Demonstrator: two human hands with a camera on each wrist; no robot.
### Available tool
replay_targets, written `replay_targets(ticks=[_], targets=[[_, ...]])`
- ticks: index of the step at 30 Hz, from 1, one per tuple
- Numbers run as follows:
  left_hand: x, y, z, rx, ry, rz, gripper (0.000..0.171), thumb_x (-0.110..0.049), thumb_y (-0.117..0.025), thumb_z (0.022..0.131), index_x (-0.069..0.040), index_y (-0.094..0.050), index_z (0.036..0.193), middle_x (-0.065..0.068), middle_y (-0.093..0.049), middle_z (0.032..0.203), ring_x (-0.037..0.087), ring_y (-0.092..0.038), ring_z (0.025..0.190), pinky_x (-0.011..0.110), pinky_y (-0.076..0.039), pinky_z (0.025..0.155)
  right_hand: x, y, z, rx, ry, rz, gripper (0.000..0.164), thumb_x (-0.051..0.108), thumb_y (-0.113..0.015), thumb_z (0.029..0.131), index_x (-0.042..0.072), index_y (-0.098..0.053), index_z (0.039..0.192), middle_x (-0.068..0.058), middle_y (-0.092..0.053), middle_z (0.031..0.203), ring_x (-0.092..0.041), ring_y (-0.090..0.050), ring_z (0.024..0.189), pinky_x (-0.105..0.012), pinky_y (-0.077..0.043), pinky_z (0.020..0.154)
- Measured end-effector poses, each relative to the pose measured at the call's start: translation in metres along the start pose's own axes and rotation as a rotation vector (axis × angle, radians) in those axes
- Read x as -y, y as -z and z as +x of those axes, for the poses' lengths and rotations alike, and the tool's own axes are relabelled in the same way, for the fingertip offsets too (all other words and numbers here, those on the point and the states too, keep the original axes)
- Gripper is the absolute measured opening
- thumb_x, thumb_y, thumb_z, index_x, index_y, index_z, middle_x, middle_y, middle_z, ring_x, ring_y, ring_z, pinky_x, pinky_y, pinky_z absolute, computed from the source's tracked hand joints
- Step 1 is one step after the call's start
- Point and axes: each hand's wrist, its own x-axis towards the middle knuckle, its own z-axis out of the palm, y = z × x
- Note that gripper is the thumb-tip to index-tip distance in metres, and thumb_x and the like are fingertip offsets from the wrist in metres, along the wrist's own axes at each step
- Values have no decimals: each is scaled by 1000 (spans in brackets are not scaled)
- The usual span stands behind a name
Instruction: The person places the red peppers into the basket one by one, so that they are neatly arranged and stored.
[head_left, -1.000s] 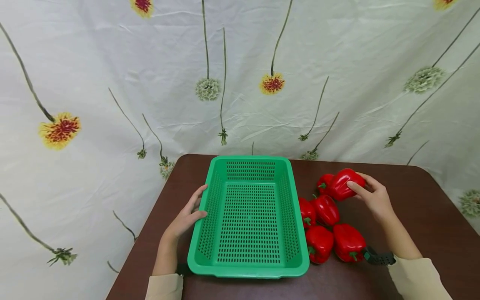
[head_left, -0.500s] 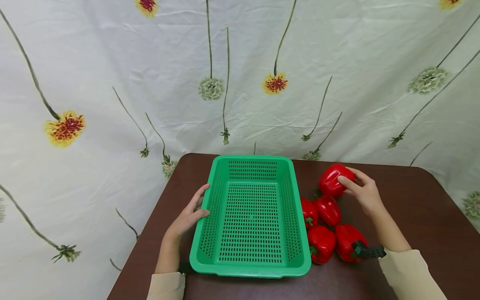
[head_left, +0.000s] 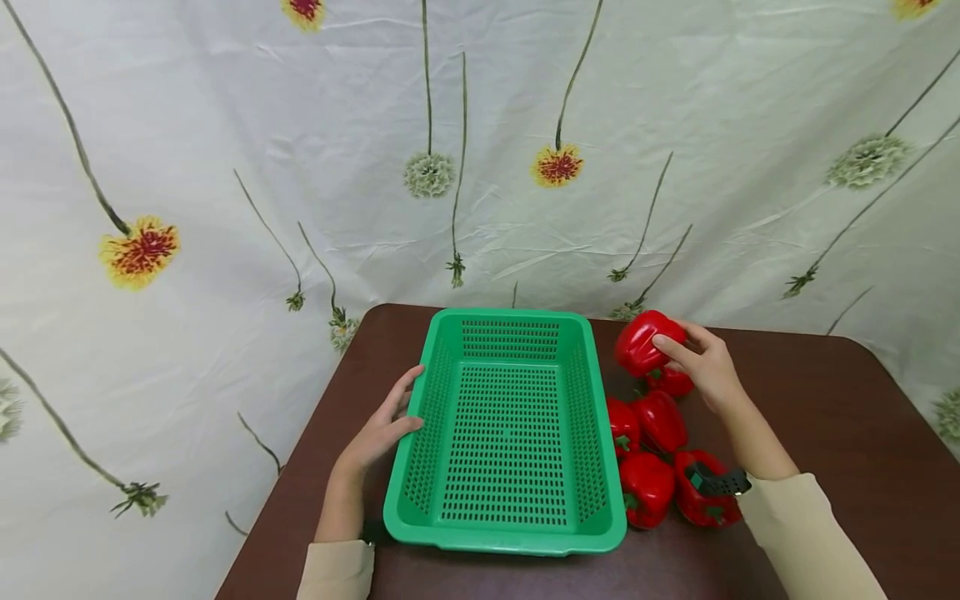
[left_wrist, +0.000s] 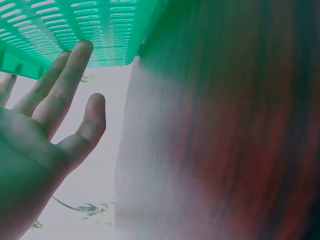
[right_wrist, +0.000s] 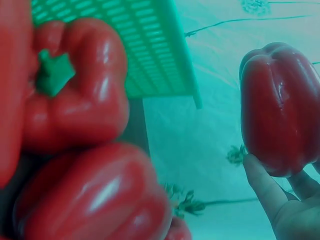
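R hand [head_left: 703,363] pinches a pepper [head_left: 642,343] btwn thumb & fingers, held up prob. to clear the other peppers [head_left: 660,422] below those fingertips, & L hand [head_left: 377,436], fingers loose & nearly straight, rests at the side of a basket [head_left: 506,542], prob. to steady it.

The right hand [head_left: 701,362] has carried its red pepper [head_left: 647,343] leftward, nearer the desk's [head_left: 810,400] far edge and the green basket's [head_left: 502,542] far right corner. The rearmost pepper [head_left: 671,383], hidden behind it half a second ago, shows beneath. The watch [head_left: 727,483] now crosses the rightmost pepper [head_left: 703,504].
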Motion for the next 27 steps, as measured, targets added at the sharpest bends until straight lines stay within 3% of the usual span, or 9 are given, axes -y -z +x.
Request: replay_targets(ticks=[11, 20, 27], targets=[[0, 0, 1, -6, 12, 0, 73, -16, -51, 94, -28, -17, 157, 15, -20, 155, 41, -29, 136, 58, -35, 96, 7, -28, 10, 57, 4, 18, 57, 24, -60, 96, -8, -43, 140, 7, -56, 109, -6, -61, 90, -25, -54, 75], [-2, -1, 1, -14, 19, 9, 74, -16, -52, 93, -28, -17, 157, 15, -19, 156, 41, -28, 137, 59, -33, 97, 9, -53, 21, 159, 53, 92, 48, 17, -59, 96, -8, -48, 136, 4, -60, 110, -11, -62, 96, -30, -54, 78], [-1, -1, 2, -14, 28, 4, 74, -17, -51, 93, -29, -16, 157, 13, -17, 157, 41, -26, 138, 60, -33, 97, 10, -75, 31, 226, 124, 126, 54, 31, -69, 90, -1, -56, 132, -4, -60, 117, -17, -61, 98, -33, -55, 74]])
